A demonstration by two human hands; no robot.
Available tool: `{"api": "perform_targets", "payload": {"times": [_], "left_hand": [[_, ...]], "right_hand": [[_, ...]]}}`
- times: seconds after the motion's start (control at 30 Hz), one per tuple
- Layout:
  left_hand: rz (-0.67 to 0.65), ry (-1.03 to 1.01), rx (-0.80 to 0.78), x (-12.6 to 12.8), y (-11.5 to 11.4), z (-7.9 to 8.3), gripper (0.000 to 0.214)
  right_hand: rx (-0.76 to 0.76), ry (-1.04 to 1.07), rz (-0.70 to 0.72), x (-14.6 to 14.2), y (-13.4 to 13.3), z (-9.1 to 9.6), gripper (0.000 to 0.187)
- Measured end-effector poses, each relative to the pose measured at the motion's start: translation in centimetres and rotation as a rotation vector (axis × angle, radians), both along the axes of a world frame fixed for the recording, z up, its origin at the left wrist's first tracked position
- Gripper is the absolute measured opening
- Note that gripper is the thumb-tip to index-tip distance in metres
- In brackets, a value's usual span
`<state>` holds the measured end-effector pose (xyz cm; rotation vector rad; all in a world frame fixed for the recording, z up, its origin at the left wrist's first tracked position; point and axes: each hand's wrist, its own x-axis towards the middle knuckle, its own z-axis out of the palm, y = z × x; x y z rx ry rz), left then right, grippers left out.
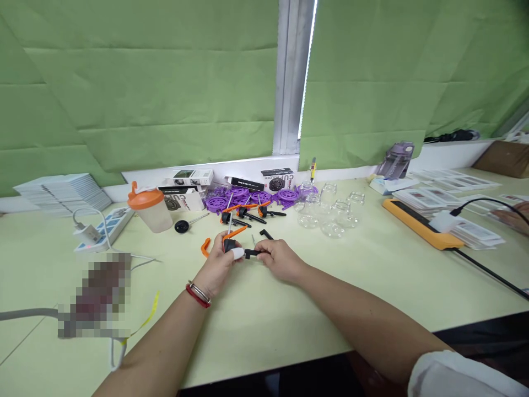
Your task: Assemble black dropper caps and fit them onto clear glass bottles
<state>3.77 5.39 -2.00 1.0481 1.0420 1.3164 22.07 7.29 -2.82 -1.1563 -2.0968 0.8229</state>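
Observation:
My left hand (pixel 215 266) is closed around a black round part with an orange strip (pixel 237 234) sticking out to the upper right. A white covering is on the thumb. Between thumb and fingers, my right hand (pixel 285 262) pinches a slim black bar (pixel 250 253), whose end meets or nearly meets the black part; I cannot tell if they are joined. A loose orange hook-shaped piece (pixel 205 247) lies left of my left hand. Just beyond my right hand rests a bent black handle (pixel 265 234). Several black-and-orange assemblies (pixel 251 215) lie farther back.
Purple plastic pieces (pixel 216 204) and small boxes (pixel 279 181) line the back. Clear glass cups (pixel 333 227) stand right of them. An orange-lidded bottle (pixel 157 212), black disc with rod (pixel 182 226) and white power strip (pixel 111 229) are left; an orange power strip (pixel 421 226) is right.

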Motion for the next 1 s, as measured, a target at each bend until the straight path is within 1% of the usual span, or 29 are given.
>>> {"api": "perform_targets", "payload": {"times": [0.07,0.13,0.27,0.37,0.47,0.53,0.67,0.73,0.8,0.87,0.93,1.0], "left_hand": [[-0.002,-0.078,0.031,-0.1,-0.1,0.1,0.042],[0.022,-0.091,0.087,-0.1,-0.2,0.3,0.039],[0.117,0.034,0.221,0.2,-0.6,0.8,0.037],[0.175,0.094,0.304,0.5,-1.0,1.1,0.029],[0.195,0.144,0.4,0.7,-1.1,0.9,0.024],[0.212,0.2,0.48,0.6,-1.2,0.8,0.025],[0.238,0.413,0.633,0.5,-1.3,0.6,0.036],[0.201,0.477,0.685,0.5,-1.3,0.7,0.044],[0.145,0.501,0.733,0.4,-1.2,0.8,0.059],[0.116,0.522,0.768,0.4,-1.1,1.0,0.082],[0.135,0.539,0.787,0.3,-1.0,1.1,0.101],[0.158,0.553,0.809,0.2,-0.9,1.2,0.107]], "right_hand": [[-0.009,0.026,-0.006,-0.1,-0.1,0.0,0.013],[-0.022,0.059,-0.004,-0.2,-0.3,0.2,0.013],[-0.042,0.143,0.027,-0.7,-0.8,0.2,0.012],[-0.074,0.211,0.038,-1.1,-1.1,-0.4,0.01],[-0.162,0.303,0.054,-1.7,-1.4,-1.1,0.007],[-0.248,0.384,0.072,-2.1,-1.7,-1.3,0.007],[-0.403,0.565,0.106,-2.7,-2.5,-0.9,0.014],[-0.441,0.633,0.129,-2.9,-2.8,-0.5,0.018],[-0.464,0.68,0.159,-2.8,-2.9,0.0,0.021],[-0.488,0.716,0.189,-2.6,-3.0,0.4,0.022],[-0.519,0.754,0.224,-2.3,-3.2,0.9,0.023],[-0.555,0.783,0.258,-2.2,-3.4,1.2,0.023]]}}
